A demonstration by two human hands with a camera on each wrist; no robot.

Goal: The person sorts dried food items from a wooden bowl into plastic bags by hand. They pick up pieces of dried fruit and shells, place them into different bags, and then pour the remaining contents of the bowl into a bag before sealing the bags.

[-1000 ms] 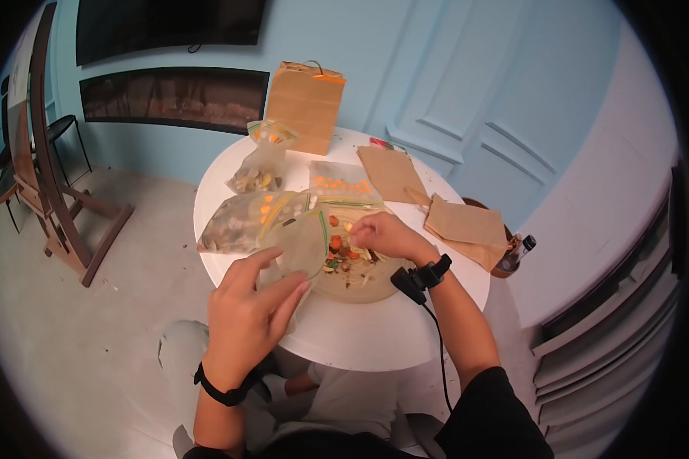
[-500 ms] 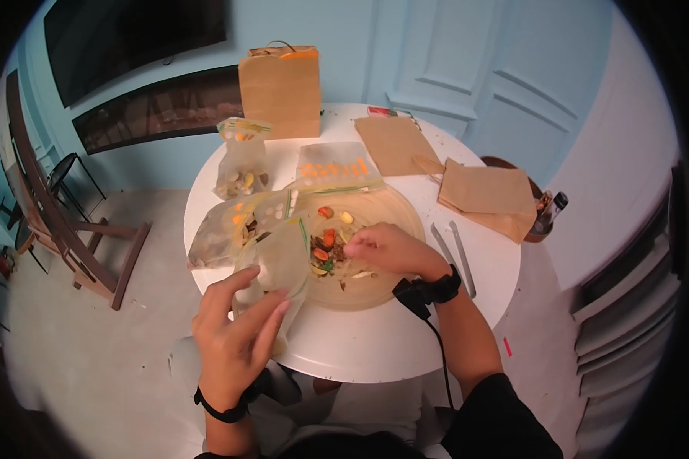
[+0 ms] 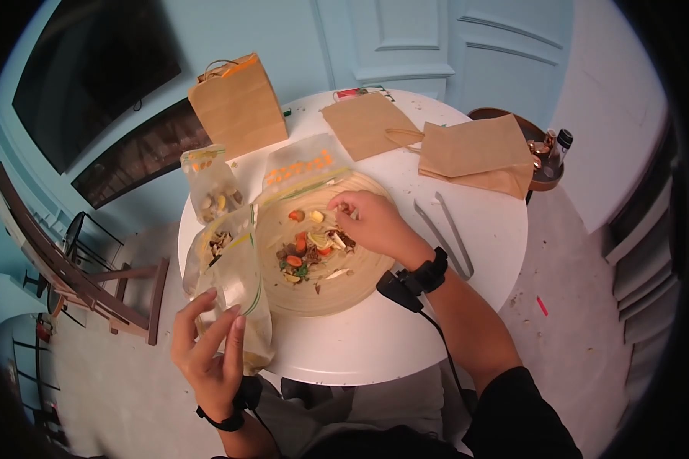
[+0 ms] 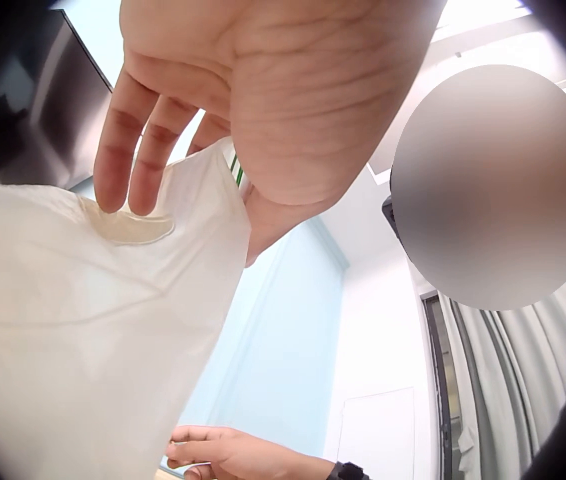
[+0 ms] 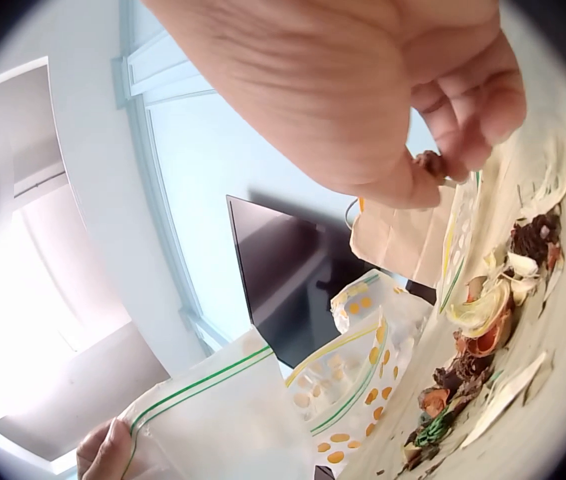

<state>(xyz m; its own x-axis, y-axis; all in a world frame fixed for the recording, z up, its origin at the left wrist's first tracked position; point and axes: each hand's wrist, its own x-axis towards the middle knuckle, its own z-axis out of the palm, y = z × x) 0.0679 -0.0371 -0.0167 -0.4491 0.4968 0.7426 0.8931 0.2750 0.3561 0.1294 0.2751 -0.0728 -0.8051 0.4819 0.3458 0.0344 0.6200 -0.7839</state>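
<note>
My left hand pinches the top edge of a clear zip bag at the near left of the table. The bag hangs below the fingers, its green seal strip showing in the right wrist view. Over the round wood-toned tray, my right hand pinches a small dark brown scrap between thumb and fingers. Beneath it on the tray lies a loose pile of food scraps: orange chunks, a yellow wedge, a green bit and pale slivers.
Other zip bags stand left of and behind the tray, one holding mixed pieces, one with orange print. A brown paper bag stands at the back; flat paper bags lie right. Metal tongs rest beside the tray.
The head view has turned. My left hand and the zip bag have shifted left, uncovering more of the tray. My right hand went down beside the scraps, then rose toward the tray's far side.
</note>
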